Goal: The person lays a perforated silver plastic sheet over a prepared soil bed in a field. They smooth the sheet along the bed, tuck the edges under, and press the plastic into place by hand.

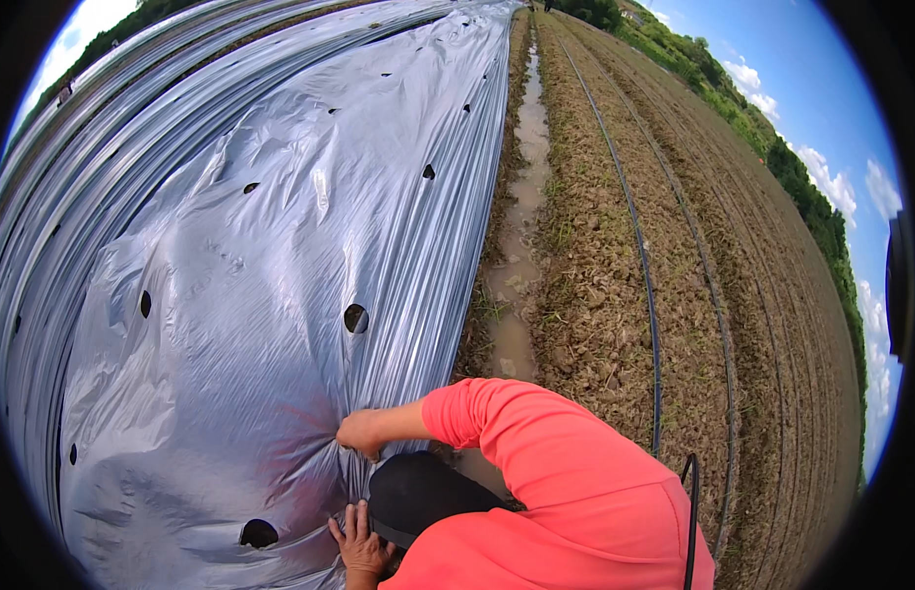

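Silver plastic mulch film (258,376) covers the raised bed before me, with round planting holes cut in it. My right hand (363,434) is curled at the film near the bed's edge, and creases run from its fingers to the left. Its fingertips are hidden. Closer to me, my left hand (362,544) lies palm down on the film with the fingers spread. One planting hole (259,533) is left of that hand, and another planting hole (356,318) lies beyond my right hand. My dark-clad knee (428,490) is bent between both arms, beside a coral sleeve (494,420).
A muddy furrow holding water (515,332) runs along the bed's right edge. Bare soil beds with a black drip line (642,251) extend on the right. More film-covered rows (96,192) curve away at left. A black cord (691,516) hangs near my shoulder.
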`<state>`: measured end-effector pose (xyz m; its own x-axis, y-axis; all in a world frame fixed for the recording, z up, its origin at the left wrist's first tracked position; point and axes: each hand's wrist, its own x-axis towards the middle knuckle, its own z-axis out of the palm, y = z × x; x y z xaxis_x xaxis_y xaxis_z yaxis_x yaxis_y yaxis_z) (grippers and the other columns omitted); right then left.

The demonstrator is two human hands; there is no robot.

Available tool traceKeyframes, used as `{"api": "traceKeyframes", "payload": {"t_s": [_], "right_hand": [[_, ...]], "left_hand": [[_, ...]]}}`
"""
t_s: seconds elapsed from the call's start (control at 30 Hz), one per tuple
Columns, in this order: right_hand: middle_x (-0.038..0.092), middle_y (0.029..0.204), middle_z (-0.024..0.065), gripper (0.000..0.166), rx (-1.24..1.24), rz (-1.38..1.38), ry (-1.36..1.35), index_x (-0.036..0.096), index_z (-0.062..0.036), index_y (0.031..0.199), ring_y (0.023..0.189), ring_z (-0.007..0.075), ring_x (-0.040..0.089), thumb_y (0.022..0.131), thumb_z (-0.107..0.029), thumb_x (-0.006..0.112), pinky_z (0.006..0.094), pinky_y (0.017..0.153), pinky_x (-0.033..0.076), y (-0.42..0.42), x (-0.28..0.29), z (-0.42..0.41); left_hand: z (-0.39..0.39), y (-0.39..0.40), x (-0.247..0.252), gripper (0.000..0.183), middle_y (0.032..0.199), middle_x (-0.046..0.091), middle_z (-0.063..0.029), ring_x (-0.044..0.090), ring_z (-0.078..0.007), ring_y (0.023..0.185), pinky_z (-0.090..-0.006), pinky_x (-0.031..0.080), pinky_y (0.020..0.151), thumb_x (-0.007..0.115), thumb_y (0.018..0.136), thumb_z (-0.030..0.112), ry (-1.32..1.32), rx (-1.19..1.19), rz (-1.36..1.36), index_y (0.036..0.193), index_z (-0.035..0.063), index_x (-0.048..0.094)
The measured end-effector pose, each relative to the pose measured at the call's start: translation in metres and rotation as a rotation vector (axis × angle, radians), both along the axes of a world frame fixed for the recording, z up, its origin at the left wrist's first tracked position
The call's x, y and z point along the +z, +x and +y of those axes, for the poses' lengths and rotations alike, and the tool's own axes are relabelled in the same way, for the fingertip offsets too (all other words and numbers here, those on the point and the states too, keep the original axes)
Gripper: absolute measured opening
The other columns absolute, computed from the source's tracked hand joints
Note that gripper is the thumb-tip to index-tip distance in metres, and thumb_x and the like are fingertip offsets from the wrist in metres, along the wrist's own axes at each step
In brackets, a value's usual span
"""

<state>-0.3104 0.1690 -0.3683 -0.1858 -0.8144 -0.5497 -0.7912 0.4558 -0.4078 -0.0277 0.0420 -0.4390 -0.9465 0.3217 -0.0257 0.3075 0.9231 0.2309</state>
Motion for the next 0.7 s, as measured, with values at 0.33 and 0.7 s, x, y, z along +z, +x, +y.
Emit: {"api": "traceKeyframes", "payload": {"t_s": [0.33,0.7], "right_hand": [[0.069,0.096,0.0153,0.048,-0.015,-0.002,0.015,0.068,-0.0045,0.097,0.097,0.034,0.065,0.053,-0.017,0.084,0.0416,0.083,0.052,0.001,0.005,-0.002],[0.069,0.095,0.0157,0.048,0.003,-0.01,0.047,0.068,-0.0046,0.097,0.096,0.0342,0.065,0.053,-0.016,0.083,0.042,0.083,0.052,0.0,0.007,-0.003]], "left_hand": [[-0.001,0.001,0.0,0.037,0.152,0.031,-0.0094,0.022,-0.0316,0.142,-0.0666,0.008,0.109,0.073,0.059,0.045,-0.01,-0.004,0.031,0.068,0.0091,0.07],[-0.002,0.001,0.0,0.036,0.153,0.029,-0.0087,0.023,-0.0312,0.141,-0.0672,0.009,0.109,0.075,0.057,0.045,-0.01,-0.003,-0.002,0.067,0.011,0.069]]}}
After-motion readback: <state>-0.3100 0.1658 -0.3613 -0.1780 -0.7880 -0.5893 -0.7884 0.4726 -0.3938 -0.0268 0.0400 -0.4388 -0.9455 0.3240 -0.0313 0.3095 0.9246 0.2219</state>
